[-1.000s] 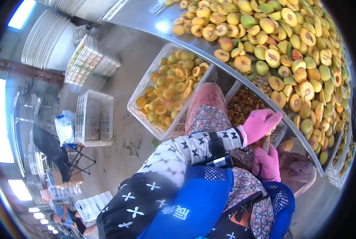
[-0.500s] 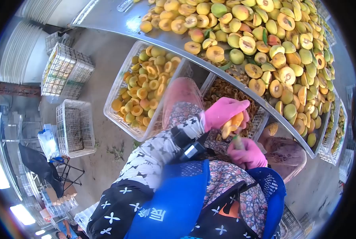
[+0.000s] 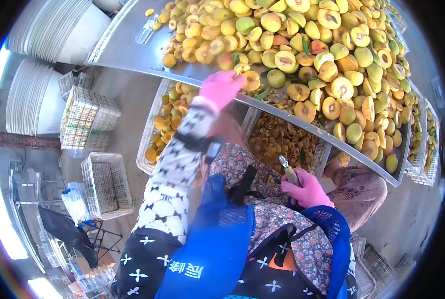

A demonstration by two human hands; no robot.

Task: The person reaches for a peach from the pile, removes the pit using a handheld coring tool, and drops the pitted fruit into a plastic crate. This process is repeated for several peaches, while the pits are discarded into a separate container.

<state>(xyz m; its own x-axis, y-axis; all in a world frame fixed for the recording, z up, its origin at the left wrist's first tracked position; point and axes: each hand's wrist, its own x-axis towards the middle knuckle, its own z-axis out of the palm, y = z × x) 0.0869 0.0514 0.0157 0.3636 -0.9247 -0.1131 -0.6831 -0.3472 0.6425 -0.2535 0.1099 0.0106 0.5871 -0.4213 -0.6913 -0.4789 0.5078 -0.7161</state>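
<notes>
My left hand (image 3: 221,88), in a pink glove, is at the near edge of the metal table (image 3: 127,42). Its fingertips meet the rim of a cut yellow peach half (image 3: 251,79); blur hides whether they grip it. My right hand (image 3: 309,190), also gloved in pink, is closed around the pale handle of a pitting tool (image 3: 291,174) above my lap. The tool's small metal tip points up and away from me. A big heap of peach halves (image 3: 342,87) covers much of the table.
Below the table edge, a white crate (image 3: 143,158) holds peach halves, and another crate (image 3: 323,155) holds brown pits and scraps (image 3: 282,139). A plastic bottle (image 3: 146,31) lies on the table. Stacked crates (image 3: 90,119) and a single crate (image 3: 108,184) stand on the floor at left.
My left hand has moved up and left from my lap to the table edge, and the peach piece it held is gone from it. My right hand keeps the tool, whose metal tip now shows.
</notes>
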